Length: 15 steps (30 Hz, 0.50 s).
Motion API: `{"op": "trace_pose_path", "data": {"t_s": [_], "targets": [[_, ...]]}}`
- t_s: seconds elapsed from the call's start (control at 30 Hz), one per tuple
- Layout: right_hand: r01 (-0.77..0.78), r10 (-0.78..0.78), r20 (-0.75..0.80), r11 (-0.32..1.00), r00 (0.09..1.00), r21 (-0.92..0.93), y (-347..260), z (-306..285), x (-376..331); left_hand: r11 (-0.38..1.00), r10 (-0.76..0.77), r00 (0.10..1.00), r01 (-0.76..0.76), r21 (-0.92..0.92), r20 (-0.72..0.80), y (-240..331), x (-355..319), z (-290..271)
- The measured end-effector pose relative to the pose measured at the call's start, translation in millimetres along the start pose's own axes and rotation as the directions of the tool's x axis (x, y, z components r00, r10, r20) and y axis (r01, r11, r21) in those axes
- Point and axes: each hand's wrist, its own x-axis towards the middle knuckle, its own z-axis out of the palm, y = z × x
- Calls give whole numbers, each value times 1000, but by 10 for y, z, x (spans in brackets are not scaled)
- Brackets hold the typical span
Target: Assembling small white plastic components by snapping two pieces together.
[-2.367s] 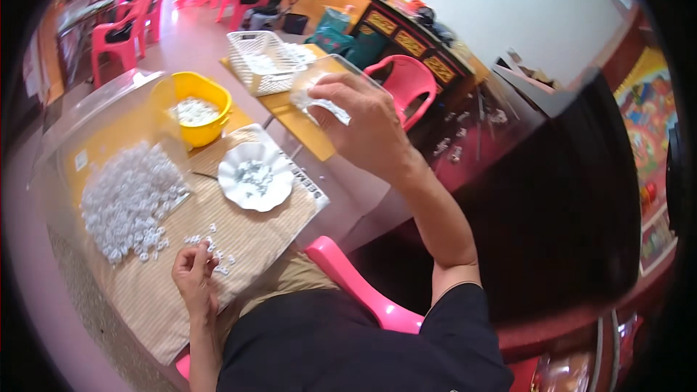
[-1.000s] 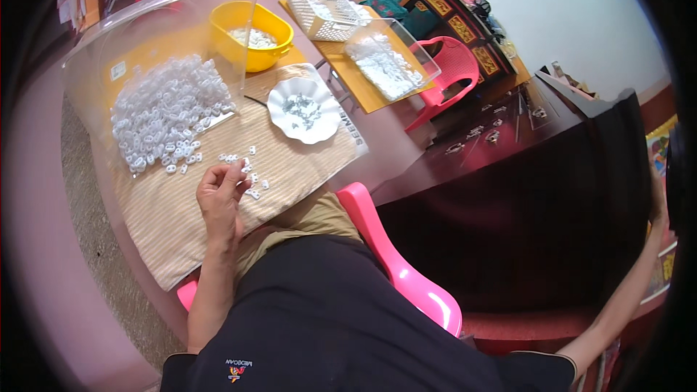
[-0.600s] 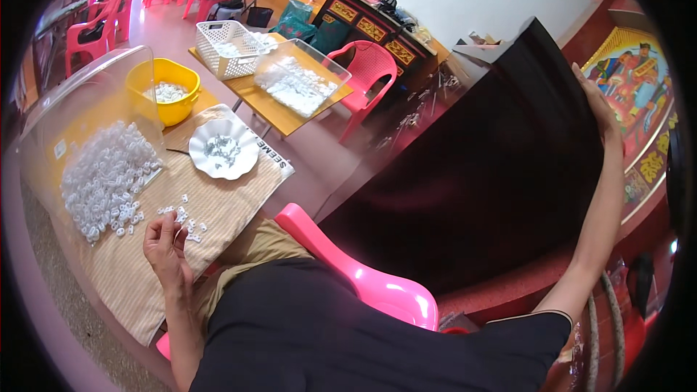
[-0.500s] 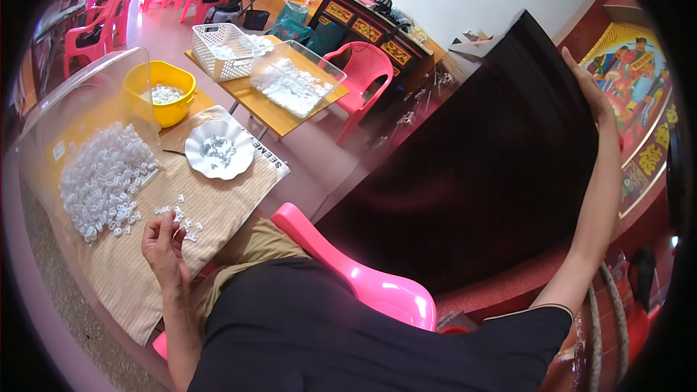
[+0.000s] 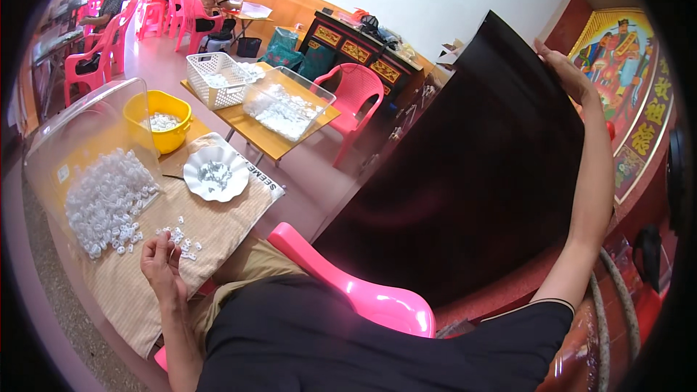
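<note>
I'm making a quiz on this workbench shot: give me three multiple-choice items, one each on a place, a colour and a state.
1. Where is the left hand?
A. on the tan cloth beside small white pieces
B. inside the yellow bowl
C. on the pink chair

2. What colour is the scalloped plate?
A. yellow
B. white
C. black

3. What is the right hand doing?
A. resting in the lap
B. holding the plate
C. raised, gripping the top edge of a large dark panel

Answers: A, it rests on the cloth by the pieces; B, the plate is white; C, the fingers wrap the panel's edge.
</note>
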Motion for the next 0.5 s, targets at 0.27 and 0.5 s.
{"op": "trace_pose_path", "data": {"t_s": [0.27, 0.5], "targets": [[-222, 239, -183, 969, 954, 113, 749, -315, -391, 1000, -19, 1000, 19, -23, 6, -20, 26, 17], [-162, 185, -61, 948, 981, 275, 909, -333, -442, 997, -43, 999, 42, -62, -11, -15, 45, -40]]}}
